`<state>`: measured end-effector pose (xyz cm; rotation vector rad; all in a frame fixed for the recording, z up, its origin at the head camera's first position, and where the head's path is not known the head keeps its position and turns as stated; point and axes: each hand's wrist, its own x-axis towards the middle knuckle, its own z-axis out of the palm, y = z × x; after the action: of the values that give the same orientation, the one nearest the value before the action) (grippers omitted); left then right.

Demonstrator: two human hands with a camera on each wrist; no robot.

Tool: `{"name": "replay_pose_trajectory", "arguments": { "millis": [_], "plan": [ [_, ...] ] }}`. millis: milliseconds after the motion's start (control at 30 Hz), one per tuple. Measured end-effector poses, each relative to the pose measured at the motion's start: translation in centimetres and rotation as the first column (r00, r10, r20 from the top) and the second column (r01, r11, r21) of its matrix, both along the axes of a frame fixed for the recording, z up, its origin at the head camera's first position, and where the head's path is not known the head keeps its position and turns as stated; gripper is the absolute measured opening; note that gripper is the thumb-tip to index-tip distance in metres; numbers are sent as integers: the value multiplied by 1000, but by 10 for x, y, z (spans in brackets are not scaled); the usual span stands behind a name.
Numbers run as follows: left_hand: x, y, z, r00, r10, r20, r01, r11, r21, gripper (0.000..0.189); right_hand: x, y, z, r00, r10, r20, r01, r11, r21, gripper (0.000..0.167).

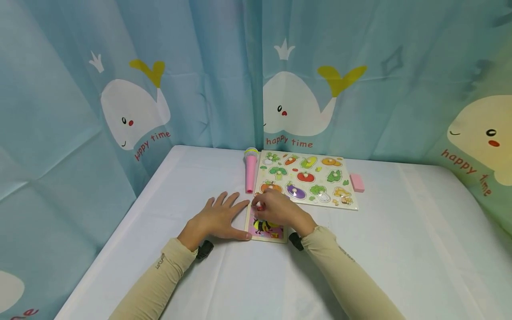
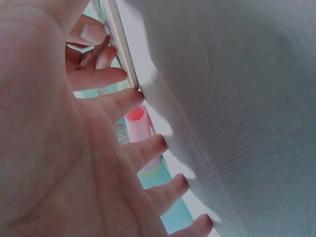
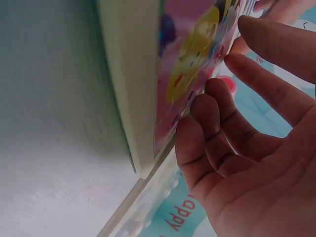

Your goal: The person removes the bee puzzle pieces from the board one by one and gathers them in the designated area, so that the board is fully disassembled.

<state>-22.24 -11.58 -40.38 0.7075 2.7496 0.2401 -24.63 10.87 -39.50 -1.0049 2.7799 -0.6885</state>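
Note:
A small square puzzle board (image 1: 266, 236) with a cartoon bee picture on pink lies flat on the white table. My left hand (image 1: 220, 218) rests on the table at its left side, fingers spread, with the thumb at the board's lower left edge and the index fingertip near its upper left corner. Over the board's upper part is my right hand (image 1: 276, 206), its fingers bent and the tips at the picture (image 3: 195, 64). The thumb and index finger stand slightly apart near the upper left corner, and no held piece shows between them.
Just behind the bee board lies a larger vegetable peg board (image 1: 306, 178). A pink toy microphone (image 1: 250, 171) is at its left, and a pink block (image 1: 357, 182) sits at its right. Blue curtains (image 1: 224, 89) with whale prints hang behind the table.

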Motion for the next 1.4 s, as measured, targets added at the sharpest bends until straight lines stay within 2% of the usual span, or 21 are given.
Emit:
{"name": "replay_pose_trajectory", "arguments": {
  "millis": [200,767,900,1167,1400],
  "plan": [
    [0,2,1,1000,4,11,-4,1000,-1,103,-2,1,0,1000,12,27,-11,1000,-7,21],
    [-1,1,1,1000,8,9,-8,1000,-18,103,-15,8,0,995,103,-4,-103,994,27,19],
    [-3,0,3,1000,5,8,-5,1000,-15,104,-15,8,2,995,97,4,-97,995,30,19],
    [-1,1,2,1000,11,23,-11,1000,-14,104,-16,6,-3,996,86,16,-86,996,1,18],
    [-1,1,0,1000,15,26,-15,1000,-10,104,-14,3,-6,995,36,94,-33,999,-27,18]
  ]
}}
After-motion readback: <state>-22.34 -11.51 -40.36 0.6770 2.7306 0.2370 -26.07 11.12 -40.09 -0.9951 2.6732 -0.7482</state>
